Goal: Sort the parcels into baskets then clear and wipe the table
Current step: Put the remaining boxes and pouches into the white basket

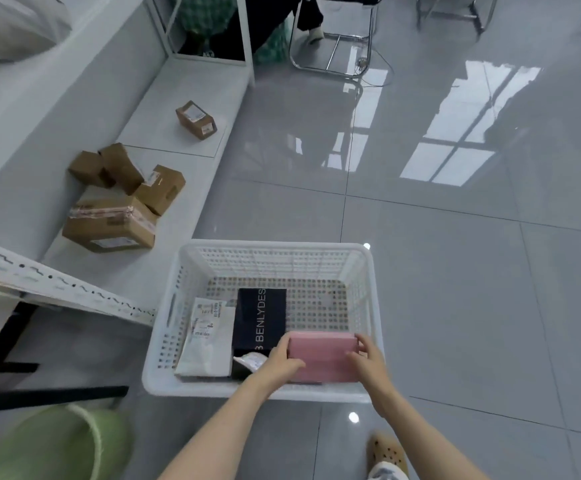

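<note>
Head view: left hand [284,358] and right hand [368,358] each curl round an end of the pink parcel [323,358], low in the white basket [275,249], near right, beside the black box [259,317]. Best laid flat, then released.

One legible text recorded. The black box [259,320] in the white basket [275,244] carries white capitals, "BENLYDES", running lengthwise from near to far, so I read it sideways. A single character precedes the word at the near end. It looks like "3" or "B"; I cannot tell which. That end lies just beside my left hand [284,358], which grips the pink parcel [322,358]. Left of the box, the white mailer bag [209,351] bears a printed shipping label [209,315], its print too small to read. The cardboard boxes [109,223] at far left also carry labels, none legible.
</note>
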`<action>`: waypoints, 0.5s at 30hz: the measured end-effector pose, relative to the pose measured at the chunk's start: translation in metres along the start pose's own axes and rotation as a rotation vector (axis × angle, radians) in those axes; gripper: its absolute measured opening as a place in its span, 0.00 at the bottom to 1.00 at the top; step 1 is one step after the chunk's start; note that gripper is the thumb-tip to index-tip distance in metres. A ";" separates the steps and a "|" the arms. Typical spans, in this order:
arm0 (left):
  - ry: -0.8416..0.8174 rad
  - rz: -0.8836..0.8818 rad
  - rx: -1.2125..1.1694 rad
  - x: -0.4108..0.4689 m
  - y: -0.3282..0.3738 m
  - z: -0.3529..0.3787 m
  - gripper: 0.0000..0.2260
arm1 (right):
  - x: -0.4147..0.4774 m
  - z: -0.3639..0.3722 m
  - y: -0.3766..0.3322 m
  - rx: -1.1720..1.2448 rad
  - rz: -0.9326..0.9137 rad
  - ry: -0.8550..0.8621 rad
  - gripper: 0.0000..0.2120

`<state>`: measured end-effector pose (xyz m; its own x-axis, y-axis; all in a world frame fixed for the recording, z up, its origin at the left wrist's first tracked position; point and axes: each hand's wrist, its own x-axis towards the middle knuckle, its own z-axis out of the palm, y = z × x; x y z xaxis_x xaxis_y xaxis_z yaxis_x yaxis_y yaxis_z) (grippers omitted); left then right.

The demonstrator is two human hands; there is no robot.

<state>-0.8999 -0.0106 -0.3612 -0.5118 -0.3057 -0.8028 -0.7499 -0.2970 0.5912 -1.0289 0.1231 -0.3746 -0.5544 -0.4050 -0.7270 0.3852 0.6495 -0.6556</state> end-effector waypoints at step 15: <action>-0.051 0.043 -0.008 0.171 -0.053 0.052 0.25 | 0.114 0.035 0.139 -0.057 0.173 0.024 0.22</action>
<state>-0.9691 0.0001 -0.5339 -0.5643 -0.2721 -0.7794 -0.7234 -0.2919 0.6257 -1.0123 0.1445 -0.5557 -0.5009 -0.2693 -0.8225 0.4344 0.7437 -0.5081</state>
